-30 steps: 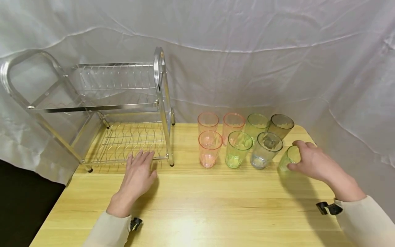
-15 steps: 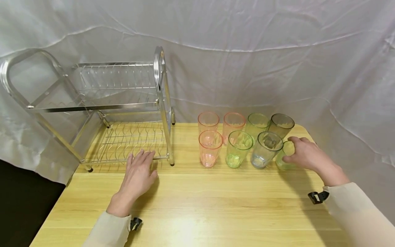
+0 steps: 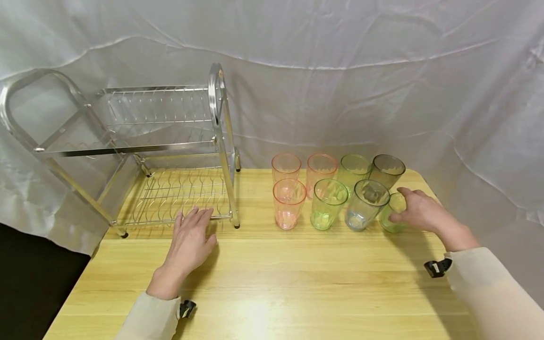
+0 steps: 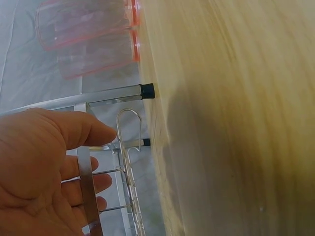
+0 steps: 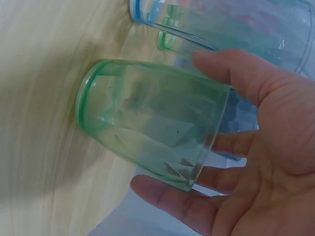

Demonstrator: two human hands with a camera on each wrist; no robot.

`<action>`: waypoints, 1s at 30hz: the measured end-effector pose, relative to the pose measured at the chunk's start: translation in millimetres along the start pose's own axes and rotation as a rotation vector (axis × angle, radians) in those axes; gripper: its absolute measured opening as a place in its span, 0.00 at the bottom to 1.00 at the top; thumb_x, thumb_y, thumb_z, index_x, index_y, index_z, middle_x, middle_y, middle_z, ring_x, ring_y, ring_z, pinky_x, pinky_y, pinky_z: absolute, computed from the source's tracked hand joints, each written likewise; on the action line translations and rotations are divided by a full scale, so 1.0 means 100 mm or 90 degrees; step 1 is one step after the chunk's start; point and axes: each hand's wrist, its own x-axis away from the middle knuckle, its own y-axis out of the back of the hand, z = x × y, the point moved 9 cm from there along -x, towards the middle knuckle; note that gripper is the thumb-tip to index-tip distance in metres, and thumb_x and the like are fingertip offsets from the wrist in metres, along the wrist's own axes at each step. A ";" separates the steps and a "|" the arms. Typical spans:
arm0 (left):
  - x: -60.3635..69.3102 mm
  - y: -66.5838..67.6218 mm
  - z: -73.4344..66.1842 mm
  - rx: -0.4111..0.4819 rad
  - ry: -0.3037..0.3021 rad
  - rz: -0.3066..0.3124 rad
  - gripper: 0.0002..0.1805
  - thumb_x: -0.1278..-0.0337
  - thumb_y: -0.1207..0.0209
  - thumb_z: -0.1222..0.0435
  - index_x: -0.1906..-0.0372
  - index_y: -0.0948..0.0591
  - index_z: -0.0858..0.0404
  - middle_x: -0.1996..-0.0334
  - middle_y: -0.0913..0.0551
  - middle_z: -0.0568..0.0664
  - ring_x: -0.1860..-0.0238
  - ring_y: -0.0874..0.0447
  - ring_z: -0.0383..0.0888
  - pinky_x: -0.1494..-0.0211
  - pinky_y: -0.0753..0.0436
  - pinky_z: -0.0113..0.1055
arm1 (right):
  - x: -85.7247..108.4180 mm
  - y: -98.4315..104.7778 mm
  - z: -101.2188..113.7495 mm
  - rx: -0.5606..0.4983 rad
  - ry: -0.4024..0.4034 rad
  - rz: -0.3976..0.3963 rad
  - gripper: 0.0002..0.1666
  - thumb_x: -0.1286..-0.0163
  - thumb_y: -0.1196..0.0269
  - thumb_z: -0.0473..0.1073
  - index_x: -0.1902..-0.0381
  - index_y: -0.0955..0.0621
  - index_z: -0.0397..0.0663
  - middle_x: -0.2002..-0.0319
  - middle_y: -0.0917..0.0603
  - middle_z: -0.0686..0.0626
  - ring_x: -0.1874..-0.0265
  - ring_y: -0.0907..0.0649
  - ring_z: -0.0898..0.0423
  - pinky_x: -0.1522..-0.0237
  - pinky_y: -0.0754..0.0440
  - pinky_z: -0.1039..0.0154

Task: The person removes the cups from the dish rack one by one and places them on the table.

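At the right end of the front row, a small green glass (image 3: 388,222) stands upright on the table. My right hand (image 3: 421,212) holds it near the rim. In the right wrist view, the thumb lies along one side of the green glass (image 5: 147,120) and the fingers reach round the other side. A clear bluish glass (image 3: 359,215) stands just left of it. My left hand (image 3: 189,243), fingers loosely extended, is low at the front of the metal dish rack (image 3: 225,174) and holds nothing. Its fingertips come close to the lower tier's front bar; contact is unclear.
Left of the bluish glass are a green glass (image 3: 327,212) and a pink glass (image 3: 289,210). Behind stand two pink glasses, including one (image 3: 321,170), a green glass (image 3: 354,167) and a dark grey glass (image 3: 386,172). A grey cloth (image 3: 318,108) hangs behind the wooden table (image 3: 297,283).
My right hand has moved slightly left and back, shifting the small green glass closer to the bluish glass. Over the last half second both have stayed nearly still. My left hand has not moved.
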 end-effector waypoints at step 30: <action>0.04 0.06 0.01 0.018 -0.001 -0.010 0.38 0.35 0.39 0.68 0.21 0.35 0.68 0.24 0.31 0.67 0.19 0.42 0.67 0.17 0.57 0.70 | 0.21 0.11 -0.05 -0.092 -0.025 -0.144 0.62 0.27 0.34 0.62 0.19 0.50 0.25 0.28 0.43 0.13 0.33 0.39 0.13 0.38 0.37 0.17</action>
